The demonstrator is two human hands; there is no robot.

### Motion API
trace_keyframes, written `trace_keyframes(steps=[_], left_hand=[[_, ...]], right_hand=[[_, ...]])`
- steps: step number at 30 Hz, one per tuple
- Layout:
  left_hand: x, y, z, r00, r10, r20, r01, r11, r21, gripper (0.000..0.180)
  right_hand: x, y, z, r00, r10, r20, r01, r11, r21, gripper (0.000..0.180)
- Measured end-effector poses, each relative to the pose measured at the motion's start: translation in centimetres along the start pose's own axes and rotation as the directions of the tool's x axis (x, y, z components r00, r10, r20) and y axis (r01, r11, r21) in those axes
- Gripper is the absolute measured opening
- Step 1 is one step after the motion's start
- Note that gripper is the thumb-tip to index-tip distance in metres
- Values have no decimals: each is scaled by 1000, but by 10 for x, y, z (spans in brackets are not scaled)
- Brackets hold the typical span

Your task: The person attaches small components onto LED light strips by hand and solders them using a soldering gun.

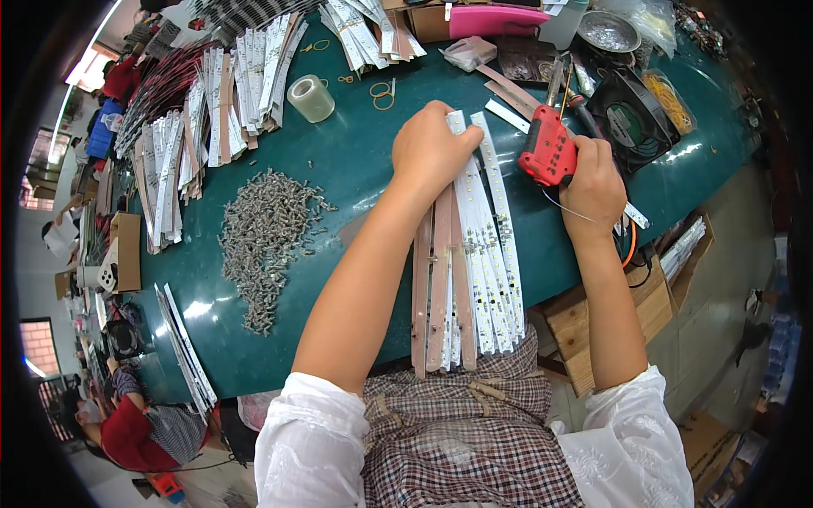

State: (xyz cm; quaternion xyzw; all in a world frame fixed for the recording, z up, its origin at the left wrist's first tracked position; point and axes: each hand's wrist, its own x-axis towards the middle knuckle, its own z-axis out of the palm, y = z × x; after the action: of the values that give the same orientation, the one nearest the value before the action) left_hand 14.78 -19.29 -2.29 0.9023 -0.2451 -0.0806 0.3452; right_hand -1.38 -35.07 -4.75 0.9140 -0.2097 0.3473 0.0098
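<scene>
My left hand is closed on the far end of a white LED strip at the top of a fanned bundle. The bundle hangs over the near table edge toward my lap, and some of its strips show brown backs. In my right hand, the fingers wrap round the handle of a red soldering gun, whose metal tip points away from me. Thin solder wire trails from its handle end. The gun is to the right of the strips, apart from them.
A heap of small metal parts lies left on the green table. Behind it are stacked LED strips and a clear tape roll. A black fan stands right; a wooden stool is below. Another person sits far left.
</scene>
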Motion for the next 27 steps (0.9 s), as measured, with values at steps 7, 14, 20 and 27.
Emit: trace_keyframes(steps=[7, 14, 20, 27], left_hand=[[9, 20, 11, 995, 15, 100, -23, 997, 74, 53], [6, 14, -3, 998, 48, 50, -47, 999, -26, 42], [-12, -4, -55, 994, 111, -18, -108, 896, -431, 27], [-87, -64, -219, 967, -252, -32, 208, 859, -469, 23]], right_hand=[[2, -1, -3, 999, -27, -40, 27, 1000, -5, 33], [3, -5, -2, 998, -50, -38, 50, 999, -1, 34], [2, -8, -1, 999, -40, -7, 40, 999, 15, 33], [-6, 6, 2, 995, 24, 98, -20, 999, -42, 42]])
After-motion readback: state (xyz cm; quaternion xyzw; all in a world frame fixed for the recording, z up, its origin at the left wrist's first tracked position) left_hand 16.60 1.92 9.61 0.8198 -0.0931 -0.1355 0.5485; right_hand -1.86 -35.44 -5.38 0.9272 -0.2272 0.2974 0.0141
